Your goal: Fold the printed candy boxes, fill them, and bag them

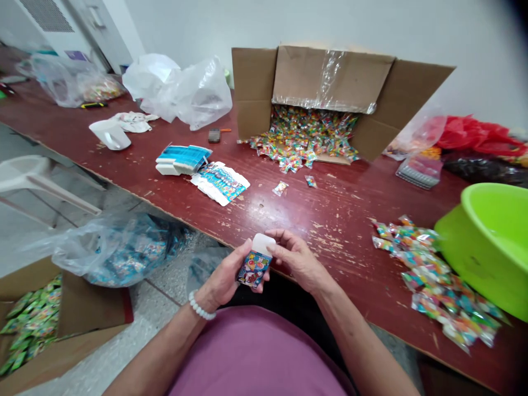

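A small blue printed candy box (253, 268) is upright in my left hand (231, 275), whose thumb and fingers wrap round its sides. Its white top flap (263, 243) stands up. At the flap's right edge, the thumb and bent fingers of my right hand (297, 257) pinch the cardboard. Both hands are over the front edge of the red table, close to my body. Beyond them lie a flattened printed box (221, 183) and a stack of blue flat boxes (184, 158). Two loose wrapped candies (280, 188) rest on the tabletop.
A cardboard carton (330, 77) lies open, wrapped candies (307, 137) spilling out. More candies (437, 275) lie beside a green basin (487, 242) at right. A white mug (110, 135) and plastic bags (198, 93) stand left. Below are a filled bag (132, 253), a carton (93, 302) and a stool (31, 173).
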`<state>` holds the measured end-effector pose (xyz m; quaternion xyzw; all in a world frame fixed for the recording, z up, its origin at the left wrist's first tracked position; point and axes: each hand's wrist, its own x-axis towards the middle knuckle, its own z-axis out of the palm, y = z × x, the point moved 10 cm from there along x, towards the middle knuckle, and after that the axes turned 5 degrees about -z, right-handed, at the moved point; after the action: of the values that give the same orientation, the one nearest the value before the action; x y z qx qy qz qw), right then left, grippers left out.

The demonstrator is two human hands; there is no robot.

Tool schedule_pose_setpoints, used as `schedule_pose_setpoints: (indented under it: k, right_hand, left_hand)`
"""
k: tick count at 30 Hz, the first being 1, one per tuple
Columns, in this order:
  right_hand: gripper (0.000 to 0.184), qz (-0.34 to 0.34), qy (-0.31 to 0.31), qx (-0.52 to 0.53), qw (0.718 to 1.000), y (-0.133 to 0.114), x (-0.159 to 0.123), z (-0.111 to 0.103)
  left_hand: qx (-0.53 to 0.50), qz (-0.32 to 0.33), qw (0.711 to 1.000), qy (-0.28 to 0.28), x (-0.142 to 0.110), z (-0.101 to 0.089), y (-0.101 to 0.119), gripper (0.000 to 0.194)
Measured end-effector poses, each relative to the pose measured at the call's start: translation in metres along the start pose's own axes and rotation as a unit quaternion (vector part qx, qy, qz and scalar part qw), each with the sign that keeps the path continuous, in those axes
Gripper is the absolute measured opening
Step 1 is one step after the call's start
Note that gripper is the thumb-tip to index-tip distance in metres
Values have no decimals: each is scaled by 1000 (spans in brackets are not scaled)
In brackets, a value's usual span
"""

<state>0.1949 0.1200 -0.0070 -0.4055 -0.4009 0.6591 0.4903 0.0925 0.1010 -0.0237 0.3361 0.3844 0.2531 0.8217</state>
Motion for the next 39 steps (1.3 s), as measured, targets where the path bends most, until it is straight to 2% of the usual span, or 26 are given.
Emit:
schedule_pose_setpoints:
  k: [3,7,9,12,14,16,19,21,24,30,34,35,39]
  right_hand:
    - [43,-20,-35,-10,999,1,-2,13]
    - [27,-134,33,-148,979,-19,-8,6]
    - [24,-165,30,-196,966,-26,-12,7]
    - [26,-184,-9,-238,954,-31,-15,13]
    - [25,-182,-18,-245,952,-31,-14,15]
    - [23,-147,-20,-220,964,-24,-9,15]
    - [25,-76,-23,-174,982,-8,-2,16]
    - [25,-59,-33,-159,985,-6,1,19]
    - [20,-74,-42,-178,980,-12,1,21]
    - [17,-114,-24,-287,951,-22,0,22]
    - [15,-192,-5,-361,913,-40,-7,30]
    - [17,-199,-2,-358,912,-41,-8,31]
    - [29,-122,-49,-229,965,-19,-7,39]
  left_hand:
    - [-8,4,999,32,2,-4,-3,56]
    - [-4,31,996,82,0,-12,-2,52]
    - [-22,-8,997,70,0,-10,-8,56]
    - [-63,-84,994,15,1,-2,-17,65]
    - [-73,-98,993,4,1,-1,-17,65]
    - [-63,-91,994,23,1,-6,-15,60]
    - [-21,-52,996,75,-1,-15,-11,52]
    - [13,-14,995,100,-4,-19,-6,50]
    - [37,5,994,103,-6,-19,-4,50]
    - [-20,-46,997,52,-4,-14,-13,64]
    - [-51,-59,997,30,-4,-14,-13,63]
    - [-60,-65,996,27,-3,-14,-13,59]
    - [-93,-71,992,43,1,-21,-14,44]
